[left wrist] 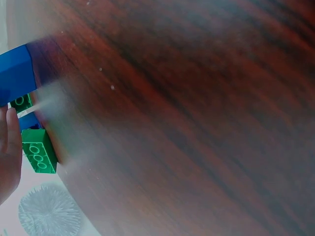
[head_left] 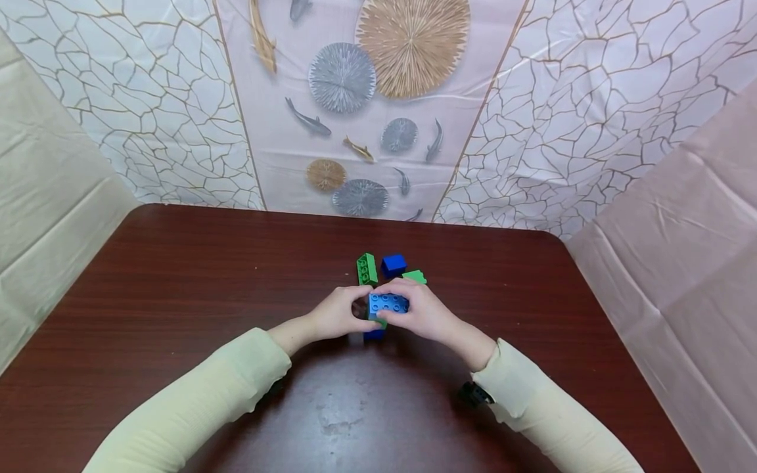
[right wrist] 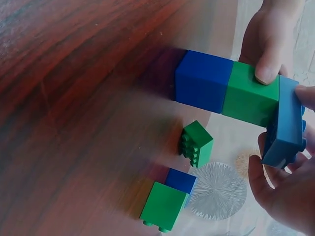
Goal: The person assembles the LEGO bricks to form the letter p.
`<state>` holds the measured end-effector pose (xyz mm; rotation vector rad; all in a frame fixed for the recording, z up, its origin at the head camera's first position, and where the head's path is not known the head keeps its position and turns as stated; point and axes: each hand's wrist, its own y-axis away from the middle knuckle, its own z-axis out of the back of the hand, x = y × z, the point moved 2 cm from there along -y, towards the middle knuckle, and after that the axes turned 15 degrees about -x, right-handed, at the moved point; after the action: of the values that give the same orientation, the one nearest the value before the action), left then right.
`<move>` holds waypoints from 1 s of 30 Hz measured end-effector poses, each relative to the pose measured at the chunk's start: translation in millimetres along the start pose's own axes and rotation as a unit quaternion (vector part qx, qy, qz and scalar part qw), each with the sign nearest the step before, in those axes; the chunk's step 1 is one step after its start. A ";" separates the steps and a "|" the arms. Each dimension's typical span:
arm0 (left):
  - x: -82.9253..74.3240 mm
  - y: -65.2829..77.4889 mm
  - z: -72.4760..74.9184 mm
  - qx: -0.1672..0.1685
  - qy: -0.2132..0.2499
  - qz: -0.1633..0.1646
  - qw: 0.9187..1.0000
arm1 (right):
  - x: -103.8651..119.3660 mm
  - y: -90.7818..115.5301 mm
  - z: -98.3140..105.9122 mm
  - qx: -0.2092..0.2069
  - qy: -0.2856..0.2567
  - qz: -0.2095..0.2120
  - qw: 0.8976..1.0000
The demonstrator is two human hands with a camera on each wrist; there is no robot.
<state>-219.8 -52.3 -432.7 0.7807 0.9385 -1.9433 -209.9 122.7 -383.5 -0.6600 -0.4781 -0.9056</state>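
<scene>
A dark blue toy brick (right wrist: 204,81) stands on the table as the base of a small stack. On it sits a green brick (right wrist: 250,93), which my left hand (head_left: 337,312) pinches, its thumb on one side; the left fingers' far contact is hidden. My right hand (head_left: 428,314) holds a lighter blue brick (head_left: 387,303), studs up, between thumb and fingers. This brick lies against the green brick's top and juts out toward the right hand. Whether the two are pressed fully together I cannot tell. In the left wrist view the base brick (left wrist: 17,73) shows only partly.
Beyond the hands on the brown table (head_left: 207,282) lie a green brick (head_left: 367,269) on its side, a blue brick (head_left: 393,265) and another green brick (head_left: 415,276). A patterned cloth (head_left: 355,157) hangs behind the table's far edge.
</scene>
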 end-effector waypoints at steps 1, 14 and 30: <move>0.0 0.0 0.1 -0.001 0.000 -0.001 1.000 | 1.0 0.1 0.1 -0.001 0.006 0.000 1.000; -2.9 -0.7 0.6 0.007 0.003 0.013 1.000 | -11.8 6.8 4.1 0.019 0.000 -0.008 1.000; -5.9 -0.4 1.1 0.031 0.002 0.048 0.998 | -21.3 13.6 14.7 0.018 -0.006 -0.050 0.999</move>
<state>-217.5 -50.7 -427.3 0.8506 0.8321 -1.8940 -211.5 151.0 -390.8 -0.6135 -0.5411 -0.9845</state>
